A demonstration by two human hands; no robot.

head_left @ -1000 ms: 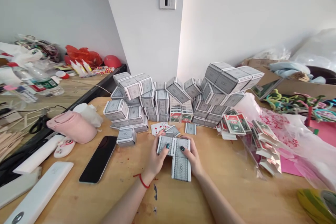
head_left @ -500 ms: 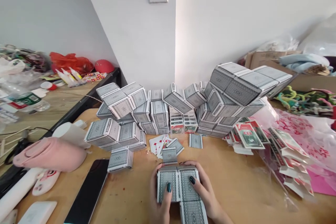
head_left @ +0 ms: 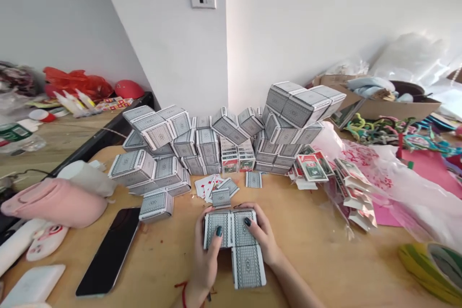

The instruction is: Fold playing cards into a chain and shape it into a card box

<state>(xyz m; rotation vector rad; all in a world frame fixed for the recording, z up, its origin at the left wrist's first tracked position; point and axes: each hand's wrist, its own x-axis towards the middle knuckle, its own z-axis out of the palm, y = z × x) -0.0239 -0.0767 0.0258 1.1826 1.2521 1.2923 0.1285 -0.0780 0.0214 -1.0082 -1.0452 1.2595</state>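
Observation:
Between my two hands is an L-shaped block of joined playing-card boxes (head_left: 248,265), made of grey-blue patterned card backs with white edges. My left hand (head_left: 208,255) is closed on its left side, thumb on top. My right hand (head_left: 263,236) grips the right side, its thumb also on the upper face. The far fingers are partly hidden behind the block. Just beyond lie loose playing cards (head_left: 221,198), some face up, and a single card (head_left: 253,180) face down. Behind them stand stacked card boxes (head_left: 207,147), joined in stepped groups.
A black phone (head_left: 110,250) and a pink pouch-like item (head_left: 57,202) lie to the left. At right are red and green card packets (head_left: 312,167), a plastic bag (head_left: 378,163) and a yellow-green tape roll (head_left: 433,269). A red bag (head_left: 79,84) sits at the far left.
The view has turned right and drawn back a little, bringing the tape roll into sight. My hands keep the same grip on the card-box block.

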